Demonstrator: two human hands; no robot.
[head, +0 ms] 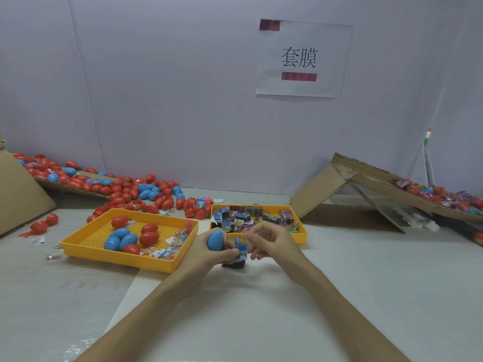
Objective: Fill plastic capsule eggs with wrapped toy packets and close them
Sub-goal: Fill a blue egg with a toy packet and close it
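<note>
My left hand grips a blue capsule egg above the table, just in front of the two yellow trays. Its thumb and fingertips also touch a small blue wrapped toy packet. My right hand pinches that packet from the right side. A dark object lies on the table under my hands, partly hidden. The left yellow tray holds several blue and red eggs. The right yellow tray holds several wrapped toy packets.
A heap of red and blue eggs spreads over cardboard at the back left. A cardboard ramp with wrapped eggs rises at the right. A paper sign hangs on the wall. Two red eggs lie left of the trays.
</note>
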